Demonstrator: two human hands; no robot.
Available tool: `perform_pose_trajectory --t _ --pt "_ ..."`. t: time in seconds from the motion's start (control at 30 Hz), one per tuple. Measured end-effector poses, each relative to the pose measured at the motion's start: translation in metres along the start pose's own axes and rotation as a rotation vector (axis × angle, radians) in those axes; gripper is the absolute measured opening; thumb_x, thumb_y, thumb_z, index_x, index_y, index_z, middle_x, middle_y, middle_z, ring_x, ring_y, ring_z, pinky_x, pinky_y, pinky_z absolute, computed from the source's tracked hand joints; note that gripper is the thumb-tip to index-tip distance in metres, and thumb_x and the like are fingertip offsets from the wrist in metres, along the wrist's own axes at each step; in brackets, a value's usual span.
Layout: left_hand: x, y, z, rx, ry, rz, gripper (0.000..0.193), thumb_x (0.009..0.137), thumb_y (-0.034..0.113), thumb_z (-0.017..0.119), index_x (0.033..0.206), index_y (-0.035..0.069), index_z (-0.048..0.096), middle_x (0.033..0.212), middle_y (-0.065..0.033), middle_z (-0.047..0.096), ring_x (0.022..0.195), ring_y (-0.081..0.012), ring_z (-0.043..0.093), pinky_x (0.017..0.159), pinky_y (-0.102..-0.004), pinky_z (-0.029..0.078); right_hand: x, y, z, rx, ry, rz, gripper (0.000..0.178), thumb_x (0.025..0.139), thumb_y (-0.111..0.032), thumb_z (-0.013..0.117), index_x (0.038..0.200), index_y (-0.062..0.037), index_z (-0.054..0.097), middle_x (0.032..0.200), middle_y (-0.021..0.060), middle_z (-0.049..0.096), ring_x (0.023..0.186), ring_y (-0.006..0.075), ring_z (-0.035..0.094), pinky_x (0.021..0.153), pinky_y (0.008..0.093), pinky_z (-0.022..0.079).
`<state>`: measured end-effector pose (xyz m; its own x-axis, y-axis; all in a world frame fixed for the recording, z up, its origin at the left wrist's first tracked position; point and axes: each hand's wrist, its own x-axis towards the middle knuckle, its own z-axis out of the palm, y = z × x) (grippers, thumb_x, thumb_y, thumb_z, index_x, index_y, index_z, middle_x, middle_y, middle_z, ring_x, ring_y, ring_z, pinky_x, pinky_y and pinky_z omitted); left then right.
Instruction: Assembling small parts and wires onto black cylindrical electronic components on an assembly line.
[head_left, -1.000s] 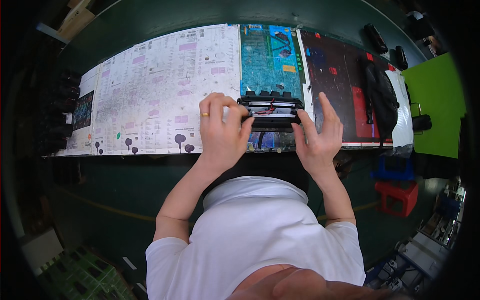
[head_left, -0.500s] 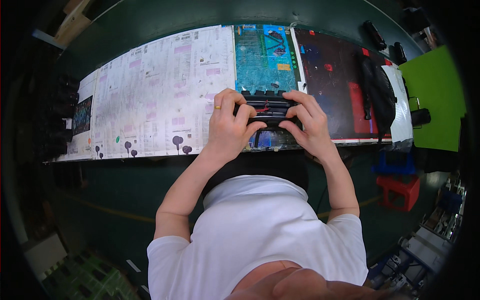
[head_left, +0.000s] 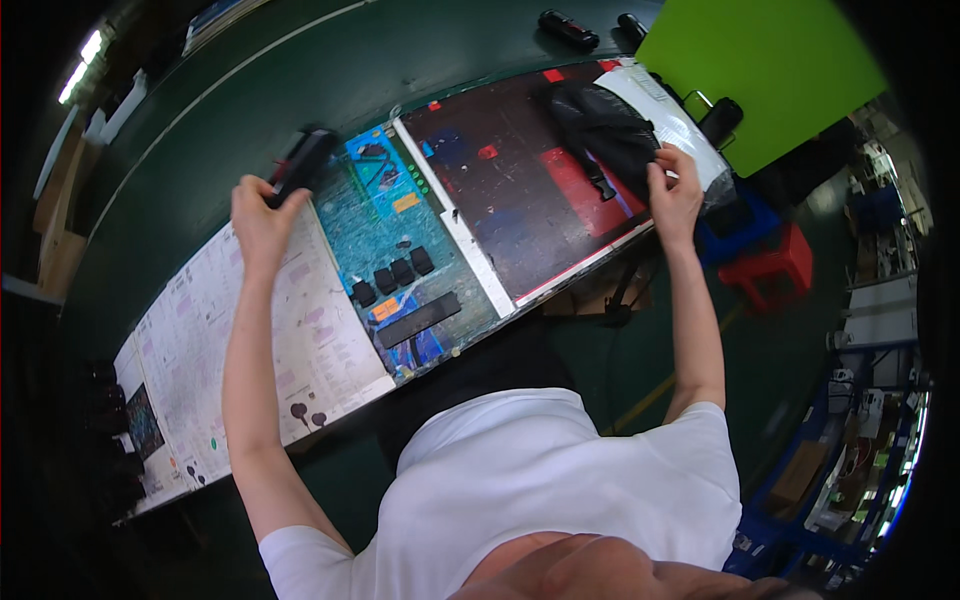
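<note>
My left hand (head_left: pixel 262 215) is raised over the far side of the bench, its fingers closed around one end of a long black device with red parts (head_left: pixel 305 163), blurred by motion. At the right of the bench, a black fabric bag (head_left: pixel 620 140) with a strap and buckle lies on the dark red board. My right hand (head_left: pixel 677 195) is at its near right edge, thumb and fingers curled together on the fabric. Several small black blocks (head_left: pixel 402 271) stand in a row on the blue section, beside a flat black bar (head_left: pixel 418 320).
White printed sheeting (head_left: pixel 250 330) covers the bench's left part. A silvery packet (head_left: pixel 640 95) lies under the bag. A green panel (head_left: pixel 760 80) stands at the far right, with a red stool (head_left: pixel 770 265) below. Black cylindrical things (head_left: pixel 568 30) lie beyond the bench.
My view has turned to the right. Both hands held the black device; my right hand has let go and moved right to the bag. My left hand has carried the device away from me.
</note>
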<state>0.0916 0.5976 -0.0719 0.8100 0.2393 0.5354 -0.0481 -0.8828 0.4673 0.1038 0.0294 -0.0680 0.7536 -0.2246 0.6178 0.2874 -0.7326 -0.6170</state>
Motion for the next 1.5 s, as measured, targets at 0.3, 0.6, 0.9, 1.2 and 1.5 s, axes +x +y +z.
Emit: perform_pose_trajectory --t 0.3,0.6,0.9,1.2,1.5 --pt "0.072 -0.114 0.059 0.089 -0.18 -0.142 0.08 0.088 0.016 0.082 0.158 0.014 0.043 0.146 -0.024 0.054 0.131 -0.0439 0.057 0.114 -0.0465 0.046 0.06 0.182 -0.063 -0.704 -0.014 0.281 0.061 0.085 -0.036 0.078 0.138 -0.0096 0.062 0.138 0.0209 0.064 0.128 0.0395 0.062 0.108 0.0473 0.05" --pt "0.012 -0.089 0.018 0.281 -0.164 -0.139 0.077 0.093 0.012 0.078 0.159 0.002 0.039 0.16 -0.0272 0.039 0.149 -0.0451 0.037 0.123 -0.0494 0.037 0.081 0.185 -0.072 -0.882 0.046 0.22 0.016 0.087 -0.031 0.079 0.096 -0.0184 0.079 0.111 0.0033 0.074 0.115 0.0325 0.065 0.093 0.0514 0.049" --pt "-0.029 -0.069 -0.025 0.231 -0.147 -0.05 0.049 0.096 0.006 0.072 0.142 -0.001 0.056 0.156 -0.0239 0.044 0.145 -0.0412 0.046 0.118 -0.0455 0.045 0.133 0.123 -0.097 -1.237 0.034 -0.019 0.017 0.096 -0.023 0.061 0.097 -0.0155 0.076 0.107 0.006 0.075 0.102 0.0336 0.071 0.082 0.0538 0.054" --pt "-0.037 0.013 -0.043 0.017 -0.054 0.296 0.062 0.086 0.002 0.08 0.142 0.001 0.053 0.152 -0.0209 0.048 0.139 -0.0418 0.049 0.114 -0.046 0.047 0.108 -0.122 0.015 -0.273 0.105 -0.95 0.008 0.087 0.001 0.071 0.092 -0.0048 0.068 0.093 0.0103 0.074 0.074 0.0297 0.073 0.061 0.0394 0.056" --pt "-0.031 0.082 -0.039 0.105 0.207 0.74 0.074 0.08 0.012 0.087 0.146 0.01 0.054 0.148 -0.0121 0.056 0.144 -0.0381 0.047 0.116 -0.0466 0.044 -0.008 -0.233 0.094 0.311 -0.097 -1.371 0.016 0.075 0.001 0.077 0.089 0.0011 0.07 0.103 0.0125 0.075 0.083 0.0242 0.075 0.06 0.0302 0.056"
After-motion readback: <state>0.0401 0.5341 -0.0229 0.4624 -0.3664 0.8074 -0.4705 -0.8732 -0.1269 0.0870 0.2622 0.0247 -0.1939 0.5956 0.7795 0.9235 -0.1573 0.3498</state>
